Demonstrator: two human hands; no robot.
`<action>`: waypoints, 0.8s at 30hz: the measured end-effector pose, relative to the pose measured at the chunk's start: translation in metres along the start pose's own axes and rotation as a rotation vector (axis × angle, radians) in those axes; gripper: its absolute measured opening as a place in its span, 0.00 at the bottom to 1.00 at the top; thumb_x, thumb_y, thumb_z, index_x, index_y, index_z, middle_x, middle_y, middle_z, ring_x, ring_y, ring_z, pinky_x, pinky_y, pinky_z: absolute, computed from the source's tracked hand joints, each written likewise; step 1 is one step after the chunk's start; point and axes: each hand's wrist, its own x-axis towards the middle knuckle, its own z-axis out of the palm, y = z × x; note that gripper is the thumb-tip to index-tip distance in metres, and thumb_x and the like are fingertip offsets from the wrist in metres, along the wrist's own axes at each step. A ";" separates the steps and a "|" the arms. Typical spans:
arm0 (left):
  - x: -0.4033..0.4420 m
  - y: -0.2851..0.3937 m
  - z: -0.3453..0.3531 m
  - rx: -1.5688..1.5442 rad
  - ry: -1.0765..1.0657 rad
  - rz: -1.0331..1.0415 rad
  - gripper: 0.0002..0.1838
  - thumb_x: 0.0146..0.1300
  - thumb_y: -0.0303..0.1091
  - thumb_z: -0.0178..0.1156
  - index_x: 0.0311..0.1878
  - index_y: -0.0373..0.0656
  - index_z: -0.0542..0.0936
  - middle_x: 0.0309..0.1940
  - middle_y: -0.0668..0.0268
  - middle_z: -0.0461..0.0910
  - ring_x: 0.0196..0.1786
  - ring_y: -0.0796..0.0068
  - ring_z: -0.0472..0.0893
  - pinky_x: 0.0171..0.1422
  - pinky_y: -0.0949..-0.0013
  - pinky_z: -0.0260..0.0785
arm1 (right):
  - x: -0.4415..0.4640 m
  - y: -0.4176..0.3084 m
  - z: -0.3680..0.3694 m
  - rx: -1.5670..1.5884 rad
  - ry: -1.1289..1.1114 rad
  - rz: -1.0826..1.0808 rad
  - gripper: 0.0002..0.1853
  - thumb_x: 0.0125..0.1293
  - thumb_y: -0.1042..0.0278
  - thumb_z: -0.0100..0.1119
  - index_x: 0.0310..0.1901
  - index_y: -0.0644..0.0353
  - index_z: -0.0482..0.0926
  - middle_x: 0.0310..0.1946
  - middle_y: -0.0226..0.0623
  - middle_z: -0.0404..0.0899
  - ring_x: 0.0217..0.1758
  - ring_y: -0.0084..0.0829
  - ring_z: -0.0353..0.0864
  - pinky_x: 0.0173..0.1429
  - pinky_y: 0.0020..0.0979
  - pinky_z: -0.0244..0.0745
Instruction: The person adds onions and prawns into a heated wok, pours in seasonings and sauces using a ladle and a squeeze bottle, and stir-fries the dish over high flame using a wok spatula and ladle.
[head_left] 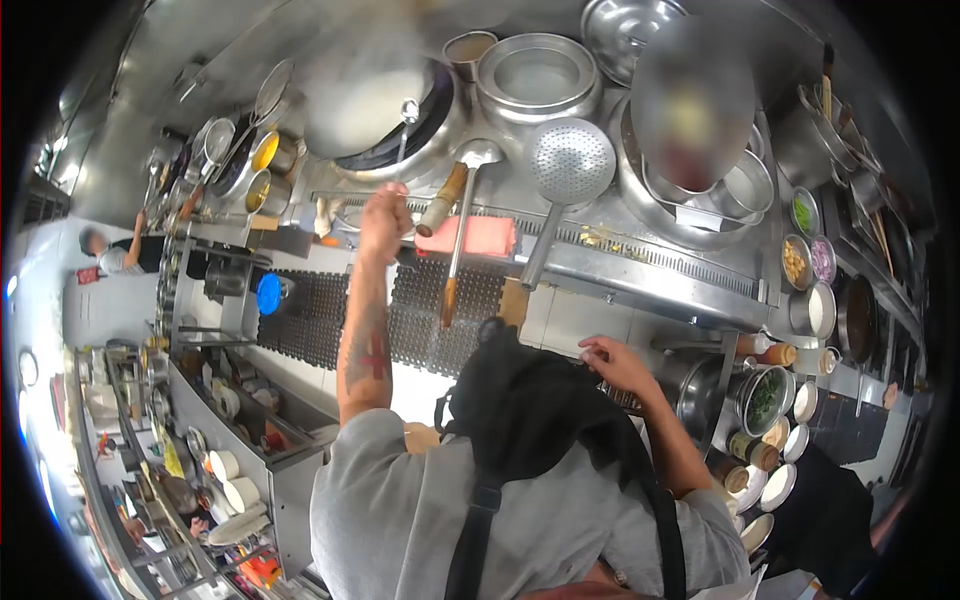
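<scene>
My left hand [385, 222] is closed in a fist at the front edge of the stove. It grips the handle of a ladle [409, 112], whose bowl is over the steaming wok [440, 115] of whitish liquid. Right of that hand, a second ladle [462, 230] with a wooden handle end lies across the stove edge, near a folded pink cloth [470, 236]. A perforated skimmer [571, 162] rests farther right. My right hand [620, 366] hangs beside the black apron [540, 400], fingers apart and holding nothing visible.
A lidless steel pot [538, 75] stands at the back. Small bowls of chopped ingredients [806, 212] and a bowl of greens [766, 395] are at right. A blue round lid [269, 293] is near the floor mat [320, 315]. Another person [120, 252] is at far left.
</scene>
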 end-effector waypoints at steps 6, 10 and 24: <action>-0.036 -0.063 -0.037 -0.270 -0.048 0.104 0.10 0.76 0.37 0.41 0.46 0.44 0.70 0.21 0.72 0.63 0.21 0.83 0.58 0.24 0.77 0.53 | 0.067 -0.094 0.069 -0.117 -0.249 -0.145 0.15 0.65 0.63 0.58 0.50 0.61 0.77 0.37 0.40 0.83 0.38 0.32 0.83 0.45 0.33 0.76; -0.051 -0.084 -0.134 -0.119 0.205 0.272 0.07 0.76 0.34 0.42 0.46 0.45 0.70 0.39 0.60 0.81 0.27 0.82 0.69 0.33 0.78 0.64 | 0.154 -0.151 0.172 -0.185 -0.422 -0.258 0.15 0.65 0.62 0.58 0.50 0.60 0.78 0.37 0.41 0.83 0.40 0.33 0.83 0.47 0.33 0.76; -0.047 -0.223 -0.351 -0.310 0.206 -0.382 0.11 0.71 0.33 0.53 0.52 0.41 0.75 0.44 0.61 0.82 0.42 0.70 0.83 0.39 0.74 0.73 | 0.494 -0.090 0.364 -0.504 0.022 0.371 0.26 0.59 0.63 0.51 0.57 0.71 0.73 0.56 0.60 0.73 0.60 0.51 0.74 0.64 0.43 0.68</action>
